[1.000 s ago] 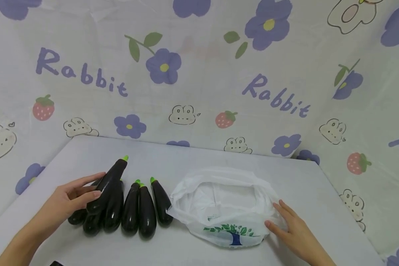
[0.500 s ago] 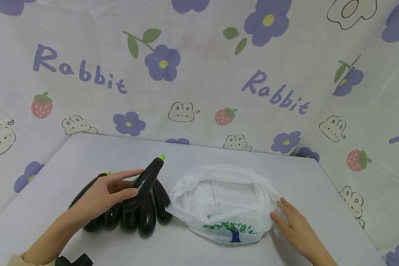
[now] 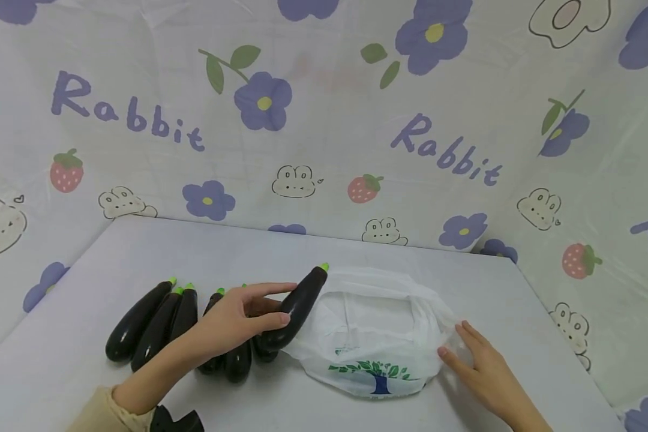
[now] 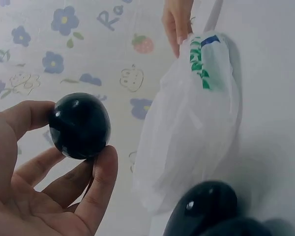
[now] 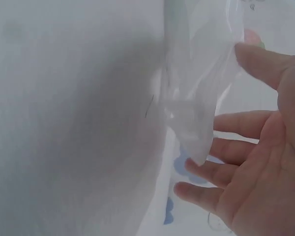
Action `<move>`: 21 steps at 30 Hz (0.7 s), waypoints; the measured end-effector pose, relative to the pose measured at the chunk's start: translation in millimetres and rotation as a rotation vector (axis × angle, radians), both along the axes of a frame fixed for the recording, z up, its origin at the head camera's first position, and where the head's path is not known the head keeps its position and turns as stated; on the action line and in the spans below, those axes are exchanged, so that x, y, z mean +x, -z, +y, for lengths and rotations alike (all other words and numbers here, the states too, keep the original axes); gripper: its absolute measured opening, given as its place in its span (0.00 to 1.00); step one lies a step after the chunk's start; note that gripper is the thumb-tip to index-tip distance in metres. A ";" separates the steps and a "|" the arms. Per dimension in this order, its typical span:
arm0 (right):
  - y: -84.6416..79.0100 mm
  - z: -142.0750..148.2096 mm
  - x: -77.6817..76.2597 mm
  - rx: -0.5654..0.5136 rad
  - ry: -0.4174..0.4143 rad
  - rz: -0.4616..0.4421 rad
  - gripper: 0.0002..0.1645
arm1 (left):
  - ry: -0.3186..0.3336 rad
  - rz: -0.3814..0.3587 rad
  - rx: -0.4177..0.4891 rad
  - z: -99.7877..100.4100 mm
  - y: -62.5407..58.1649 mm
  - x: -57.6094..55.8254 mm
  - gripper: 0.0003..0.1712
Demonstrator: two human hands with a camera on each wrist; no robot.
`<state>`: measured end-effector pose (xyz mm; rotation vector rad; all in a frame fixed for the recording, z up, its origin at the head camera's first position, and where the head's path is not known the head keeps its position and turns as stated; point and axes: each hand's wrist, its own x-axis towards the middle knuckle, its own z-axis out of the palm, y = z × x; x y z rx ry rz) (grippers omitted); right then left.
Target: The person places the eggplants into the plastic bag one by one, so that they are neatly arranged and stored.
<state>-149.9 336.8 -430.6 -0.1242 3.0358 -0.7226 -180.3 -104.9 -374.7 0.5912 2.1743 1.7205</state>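
My left hand (image 3: 232, 321) pinches a dark eggplant (image 3: 298, 309) between thumb and fingers, tilted with its green stem end up, over the left edge of a white plastic bag (image 3: 378, 375). In the left wrist view the held eggplant (image 4: 80, 125) shows its round end. The bag stands with its mouth open and a green tree print on its front. My right hand (image 3: 483, 372) touches the bag's right side; in the right wrist view its fingers (image 5: 241, 125) are spread and fairly straight against the thin plastic (image 5: 191, 98). Behind my left hand and forearm, several more eggplants (image 3: 138, 324) are partly hidden.
The eggplants lie in a loose row on the white table (image 3: 237, 240), left of the bag. A patterned cloth (image 3: 324, 120) with flowers and rabbits hangs behind the table's back edge. A black object (image 3: 175, 420) sits by the left sleeve.
My left hand has carried the eggplant from above the leftmost eggplants rightward to the bag's left edge. My right hand has shifted slightly right, still at the bag's side.
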 end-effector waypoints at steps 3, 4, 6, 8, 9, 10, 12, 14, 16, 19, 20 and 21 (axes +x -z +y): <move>-0.1 6.0 -1.9 -0.020 0.008 -0.015 0.50 | 0.035 -0.003 0.013 11.3 0.8 -0.9 0.31; 0.0 7.7 -2.4 -0.030 0.013 -0.024 0.50 | 0.042 -0.008 0.013 14.8 1.6 -1.2 0.31; -0.1 10.5 -2.6 -0.053 0.020 -0.039 0.51 | 0.050 -0.013 0.008 21.8 3.5 -2.3 0.31; 0.0 12.7 -3.1 -0.068 0.022 -0.048 0.51 | 0.055 -0.015 0.002 29.0 5.1 -3.6 0.31; 0.3 13.9 -3.0 -0.071 0.022 -0.049 0.50 | 0.058 -0.020 0.002 32.8 6.1 -4.3 0.31; 0.5 14.9 -2.4 -0.076 0.024 -0.051 0.50 | 0.063 -0.024 0.008 36.9 7.0 -4.9 0.31; 1.2 16.7 -1.4 -0.078 0.023 -0.048 0.49 | 0.077 -0.041 0.023 45.3 8.7 -6.1 0.30; 2.2 18.4 -1.2 -0.078 0.020 -0.042 0.49 | 0.097 -0.060 0.044 53.8 10.9 -7.7 0.30; 2.1 19.1 -0.2 -0.085 0.021 -0.041 0.48 | 0.113 -0.081 0.065 62.1 13.0 -9.5 0.30; 2.1 19.6 -1.0 -0.102 0.028 -0.063 0.48 | 0.116 -0.110 0.077 74.3 16.4 -13.7 0.30; 1.9 19.3 -1.5 -0.107 0.031 -0.075 0.49 | 0.106 -0.121 0.073 78.3 17.4 -15.2 0.30; 1.6 18.9 -1.9 -0.112 0.033 -0.085 0.49 | 0.096 -0.131 0.073 82.3 18.2 -16.6 0.30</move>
